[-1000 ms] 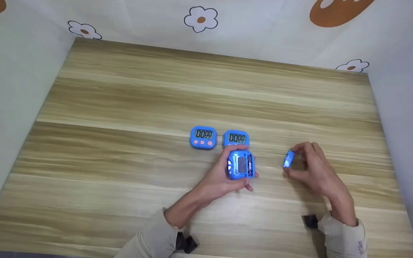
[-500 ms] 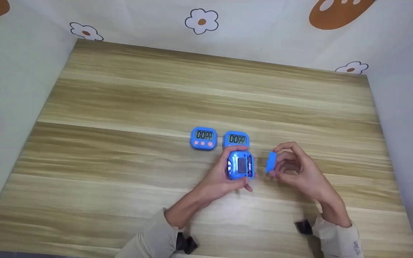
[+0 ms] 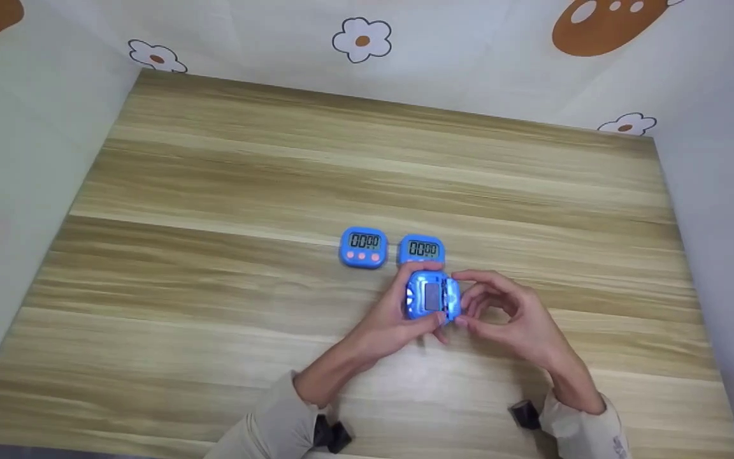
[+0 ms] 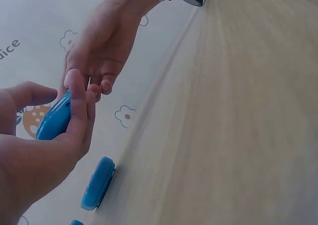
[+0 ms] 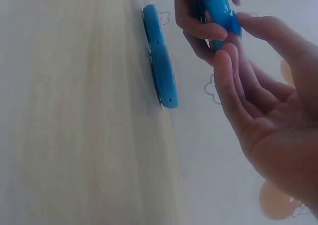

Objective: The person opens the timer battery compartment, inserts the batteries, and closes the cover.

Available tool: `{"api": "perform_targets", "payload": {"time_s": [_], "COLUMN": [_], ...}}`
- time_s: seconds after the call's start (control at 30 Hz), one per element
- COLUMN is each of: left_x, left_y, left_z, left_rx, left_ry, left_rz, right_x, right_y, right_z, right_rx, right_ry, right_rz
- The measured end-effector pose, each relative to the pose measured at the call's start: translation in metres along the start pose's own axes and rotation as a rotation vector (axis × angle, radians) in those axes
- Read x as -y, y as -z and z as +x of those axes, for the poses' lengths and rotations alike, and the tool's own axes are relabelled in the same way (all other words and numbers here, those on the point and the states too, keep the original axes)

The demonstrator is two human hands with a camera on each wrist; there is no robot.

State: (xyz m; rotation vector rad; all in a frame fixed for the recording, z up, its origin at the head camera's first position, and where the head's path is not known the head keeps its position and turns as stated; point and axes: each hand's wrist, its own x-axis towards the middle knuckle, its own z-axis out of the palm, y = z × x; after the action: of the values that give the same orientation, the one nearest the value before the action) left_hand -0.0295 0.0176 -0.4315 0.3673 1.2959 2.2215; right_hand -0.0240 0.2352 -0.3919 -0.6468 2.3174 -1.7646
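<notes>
My left hand (image 3: 387,322) grips a blue digital timer (image 3: 423,294) with its back turned up, fingers and thumb curled round its sides. A battery slot runs along the timer's right side. Between thumb and fingertips, my right hand (image 3: 517,319) pinches a small blue battery cover (image 3: 453,298) by its ends, held right at that slot and hiding most of it. In the right wrist view the battery cover (image 5: 235,24) sits tilted against the edge of the timer (image 5: 217,9). The left wrist view shows the timer (image 4: 55,118) held above the table.
Two more blue timers lie face up on the wooden table (image 3: 214,357): one at left (image 3: 364,247) and another at right (image 3: 421,248), partly behind my left hand. Both displays show zeros. A flower-patterned sheet (image 3: 469,57) rises behind the table.
My right hand has moved left with the battery cover, turning it on the way, and brought it from apart to the timer's slot. My left hand and its timer have stayed almost still.
</notes>
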Motion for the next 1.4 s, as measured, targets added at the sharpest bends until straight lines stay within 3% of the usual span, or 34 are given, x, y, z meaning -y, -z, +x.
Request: {"api": "perform_targets", "payload": {"time_s": [0.2,0.43,0.63,1.3,1.4], "left_x": [0.003,0.003,0.002,0.001,0.001], "left_y": [-0.001,0.0,-0.001,0.0,0.0], "left_z": [0.001,0.001,0.0,0.0,-0.001], "left_rx": [-0.024,-0.049,-0.058,-0.042,-0.039], "left_ry": [0.019,0.015,0.012,0.01,0.022], "left_rz": [0.028,0.02,0.019,-0.019,-0.007], "right_x": [0.009,0.009,0.01,0.005,-0.003], "right_y": [-0.007,-0.007,-0.003,-0.005,-0.004], "right_z": [0.001,0.001,0.0,0.0,-0.001], "right_rx": [-0.023,-0.007,-0.007,-0.015,-0.015], "right_ry": [-0.03,0.004,-0.044,-0.025,-0.058], "right_rz": [-0.049,-0.094,-0.123,-0.086,-0.062]}}
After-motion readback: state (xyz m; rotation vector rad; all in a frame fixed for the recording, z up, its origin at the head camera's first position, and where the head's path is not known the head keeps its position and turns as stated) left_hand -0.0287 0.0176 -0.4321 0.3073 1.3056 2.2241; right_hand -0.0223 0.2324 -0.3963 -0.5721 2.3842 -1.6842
